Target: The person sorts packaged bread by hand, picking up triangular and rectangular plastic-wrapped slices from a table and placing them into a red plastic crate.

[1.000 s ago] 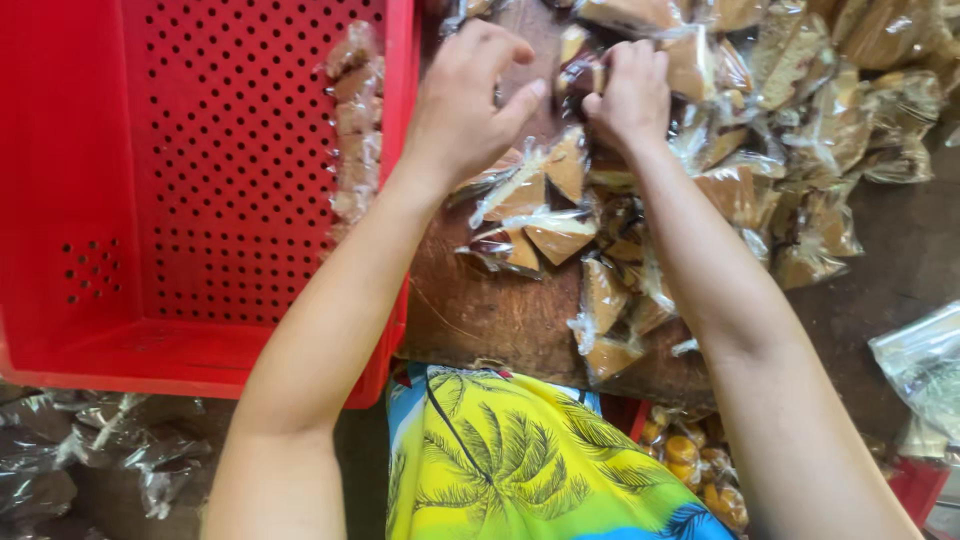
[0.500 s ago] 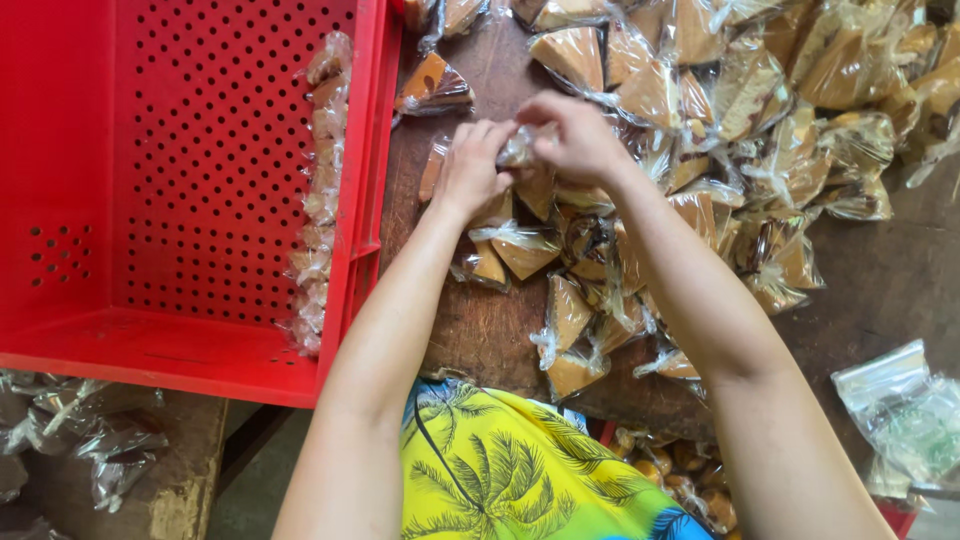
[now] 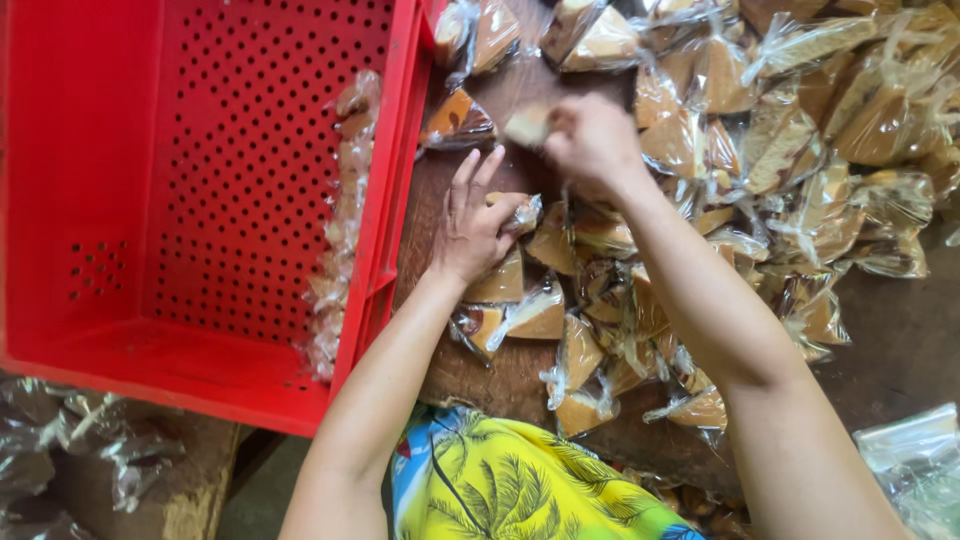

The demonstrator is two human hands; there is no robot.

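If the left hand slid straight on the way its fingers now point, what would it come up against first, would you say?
The left hand points up the picture along the wooden table. Straight on, it would probably first meet the dark-edged wrapped wedge beside the red crate's rim; depth is hard to judge.

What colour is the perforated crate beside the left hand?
Red; the crate shows plainly in the head view.

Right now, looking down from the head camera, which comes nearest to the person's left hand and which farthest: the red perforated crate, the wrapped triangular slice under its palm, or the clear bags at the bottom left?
1. Wrapped triangular slice, under the left hand, touching it.
2. Red perforated crate, just to the left.
3. Clear bags, far off at the bottom left corner.
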